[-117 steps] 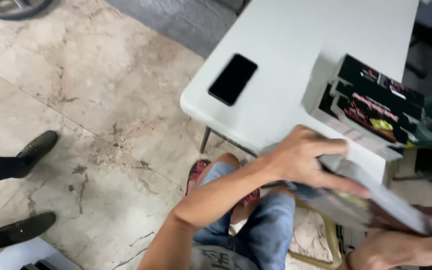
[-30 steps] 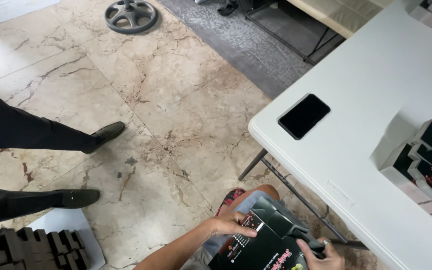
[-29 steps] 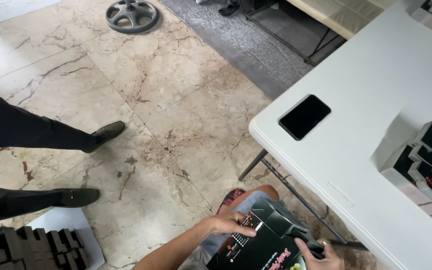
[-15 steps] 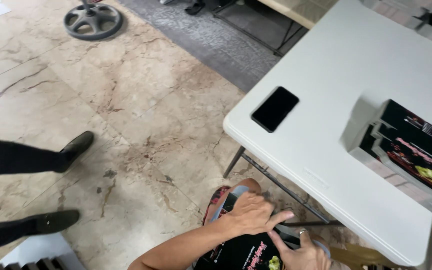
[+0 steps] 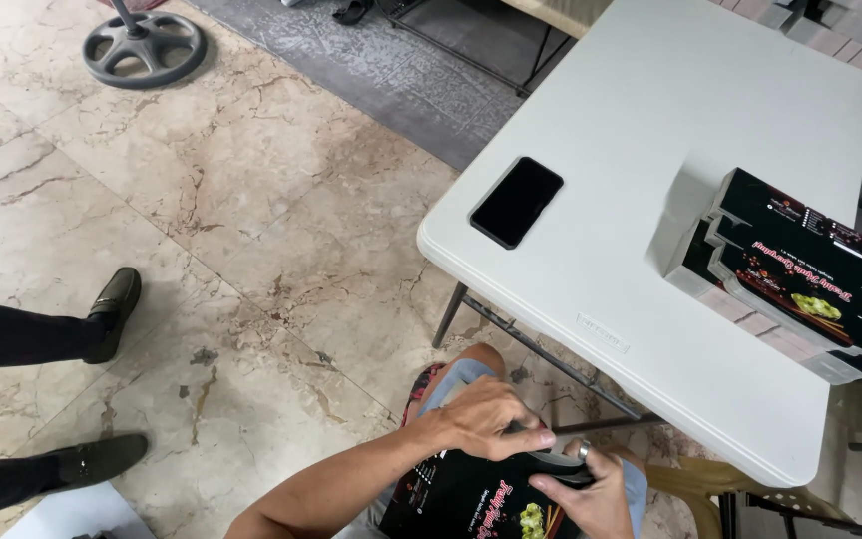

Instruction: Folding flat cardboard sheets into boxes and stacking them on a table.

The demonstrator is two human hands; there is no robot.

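Note:
Low in the view, over my lap, both hands grip a flat black printed carton (image 5: 471, 499). My left hand (image 5: 486, 417) presses on its upper edge, fingers curled over a grey flap. My right hand (image 5: 583, 491), wearing a ring, pinches the same flap from below. The carton's lower part runs out of frame. On the white folding table (image 5: 641, 170) to the right lies a stack of assembled black printed boxes (image 5: 800, 274), apart from my hands.
A black phone (image 5: 517, 201) lies face up near the table's left corner. Another person's dark-trousered legs and black shoes (image 5: 112, 309) stand at the left on the marble floor. A round grey fan base (image 5: 145, 46) sits at the top left; more boxes lie at the table's far right corner.
The view has swung, so the table and phone now sit further right and lower. My hands stay on the carton in my lap, now closed over its top flap. The standing person's feet shifted slightly.

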